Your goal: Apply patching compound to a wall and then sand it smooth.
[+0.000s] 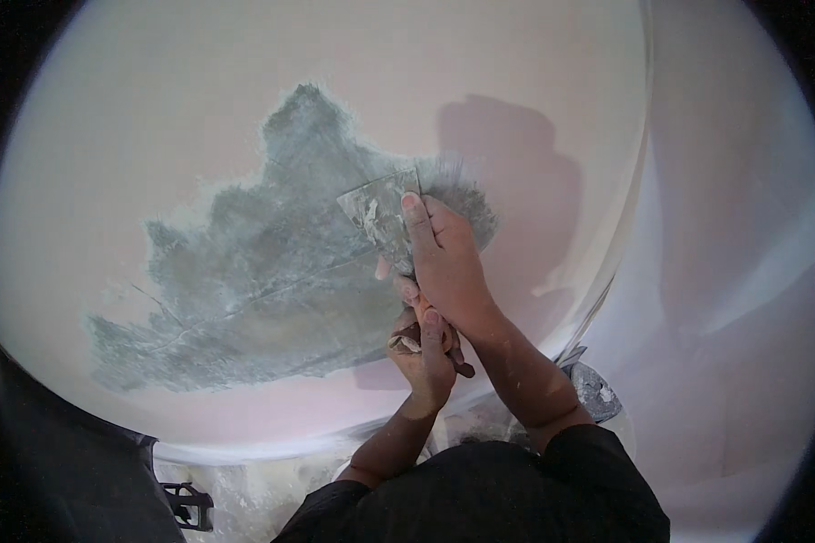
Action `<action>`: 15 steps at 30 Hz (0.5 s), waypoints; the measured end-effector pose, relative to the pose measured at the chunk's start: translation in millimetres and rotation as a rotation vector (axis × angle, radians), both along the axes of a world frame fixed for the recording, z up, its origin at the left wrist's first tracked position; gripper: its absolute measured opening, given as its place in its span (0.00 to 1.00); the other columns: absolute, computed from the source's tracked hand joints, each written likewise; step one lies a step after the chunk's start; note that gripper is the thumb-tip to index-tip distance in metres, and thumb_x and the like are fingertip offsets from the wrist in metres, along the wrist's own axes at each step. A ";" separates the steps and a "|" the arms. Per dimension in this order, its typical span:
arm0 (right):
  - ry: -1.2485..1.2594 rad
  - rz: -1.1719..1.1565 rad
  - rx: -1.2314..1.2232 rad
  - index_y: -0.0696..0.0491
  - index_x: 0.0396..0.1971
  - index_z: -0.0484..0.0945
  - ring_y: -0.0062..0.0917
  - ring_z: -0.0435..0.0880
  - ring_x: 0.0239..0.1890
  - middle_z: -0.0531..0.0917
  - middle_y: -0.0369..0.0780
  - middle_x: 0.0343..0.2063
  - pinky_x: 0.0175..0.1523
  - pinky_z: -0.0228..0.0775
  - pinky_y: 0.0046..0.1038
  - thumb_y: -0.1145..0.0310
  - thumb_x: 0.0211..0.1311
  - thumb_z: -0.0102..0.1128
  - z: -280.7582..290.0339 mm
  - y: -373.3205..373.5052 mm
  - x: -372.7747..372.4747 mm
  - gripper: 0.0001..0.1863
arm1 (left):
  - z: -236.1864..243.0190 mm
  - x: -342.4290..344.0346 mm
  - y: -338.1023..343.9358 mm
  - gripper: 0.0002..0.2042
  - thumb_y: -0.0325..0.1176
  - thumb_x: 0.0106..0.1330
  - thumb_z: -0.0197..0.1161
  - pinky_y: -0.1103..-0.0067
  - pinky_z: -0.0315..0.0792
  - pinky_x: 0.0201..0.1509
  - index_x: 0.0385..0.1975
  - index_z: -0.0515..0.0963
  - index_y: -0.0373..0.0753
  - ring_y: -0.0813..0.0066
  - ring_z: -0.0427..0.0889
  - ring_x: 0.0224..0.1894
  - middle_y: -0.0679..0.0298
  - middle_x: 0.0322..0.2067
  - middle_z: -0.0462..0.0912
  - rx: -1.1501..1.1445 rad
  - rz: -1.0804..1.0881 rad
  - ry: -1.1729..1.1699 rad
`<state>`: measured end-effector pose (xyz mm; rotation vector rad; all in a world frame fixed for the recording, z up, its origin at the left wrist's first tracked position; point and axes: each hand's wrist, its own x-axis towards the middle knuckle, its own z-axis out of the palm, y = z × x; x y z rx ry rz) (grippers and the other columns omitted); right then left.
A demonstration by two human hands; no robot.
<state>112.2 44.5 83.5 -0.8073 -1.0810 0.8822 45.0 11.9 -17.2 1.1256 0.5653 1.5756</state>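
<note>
Broadly, a pale wall point(154, 136) fills the upper left and middle of the frame, and a whitish side wall point(724, 226) takes up the right. A jagged grey patch point(281, 244) spreads from the centre down toward the lower left, with a thin crack-like line across it. A dark shirt point(480, 498) covers the bottom centre, and a shadow point(516, 163) falls right of the patch. Near the centre, the right hand point(448, 249) holds a scraper point(385, 213), thumb pressed along the smeared blade, which lies over the patch. Just below, the left hand point(423, 362) is curled in close; I cannot tell whether it grips the tool's handle. A smeared grey tub point(596, 391) sits at lower right, a small black frame point(187, 505) at lower left.
</note>
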 end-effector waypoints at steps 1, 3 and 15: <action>-0.011 -0.001 0.000 0.57 0.25 0.67 0.16 0.67 0.06 0.73 0.38 0.10 0.10 0.56 0.23 0.61 0.73 0.41 1.5 0.4 0.1 0.18 | 0.5 0.1 0.8 0.17 0.41 0.68 0.54 0.83 0.60 0.10 0.33 0.71 0.29 0.81 0.67 0.10 0.66 0.13 0.69 0.002 0.010 0.001; -0.022 -0.006 -0.001 0.57 0.24 0.67 0.16 0.66 0.05 0.73 0.38 0.10 0.09 0.55 0.22 0.60 0.73 0.41 4.7 0.8 1.3 0.19 | 4.2 1.8 0.7 0.16 0.40 0.68 0.54 0.83 0.60 0.10 0.33 0.71 0.29 0.81 0.67 0.10 0.66 0.13 0.69 0.001 0.016 0.002; -0.105 -0.014 -0.004 0.59 0.28 0.74 0.12 0.61 0.06 0.76 0.38 0.11 0.11 0.52 0.19 0.58 0.73 0.39 17.6 2.6 3.0 0.21 | 14.8 4.9 7.6 0.14 0.38 0.69 0.53 0.85 0.58 0.10 0.30 0.70 0.31 0.81 0.66 0.10 0.66 0.13 0.69 0.078 -0.029 -0.060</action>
